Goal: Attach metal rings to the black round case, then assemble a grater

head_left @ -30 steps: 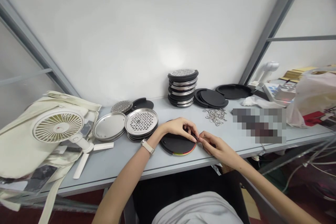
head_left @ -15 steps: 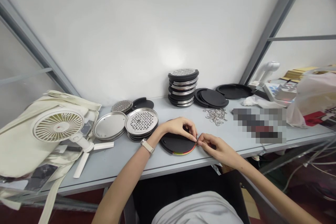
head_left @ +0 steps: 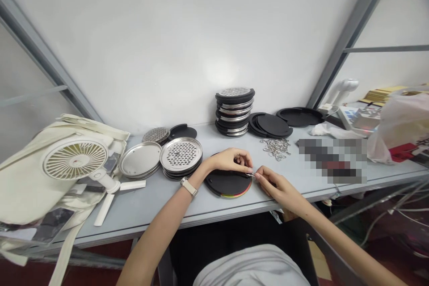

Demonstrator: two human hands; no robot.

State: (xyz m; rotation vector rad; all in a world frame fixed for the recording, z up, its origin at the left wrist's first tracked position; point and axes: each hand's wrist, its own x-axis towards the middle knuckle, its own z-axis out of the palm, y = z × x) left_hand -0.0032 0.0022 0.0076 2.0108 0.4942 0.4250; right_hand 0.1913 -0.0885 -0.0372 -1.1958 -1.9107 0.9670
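Note:
A black round disc with a red and yellow edge lies flat on the table in front of me. Over its right rim, my left hand pinches one end of a small silver metal clip between thumb and finger. The fingertips of my right hand are closed on its other end, just off the disc's edge. Fingers partly cover the clip, so its exact shape is hard to make out. Behind my right hand, a loose pile of similar-looking metal clips rests on the table.
Perforated metal discs and plain metal discs are stacked to the left. A taller stack of black and metal discs stands by the wall, beside black discs. A white fan lies far left; a plastic bag is right.
Both hands have shifted slightly upward along the disc's right rim. The silver clip now shows between the fingertips. The disc has stayed in place.

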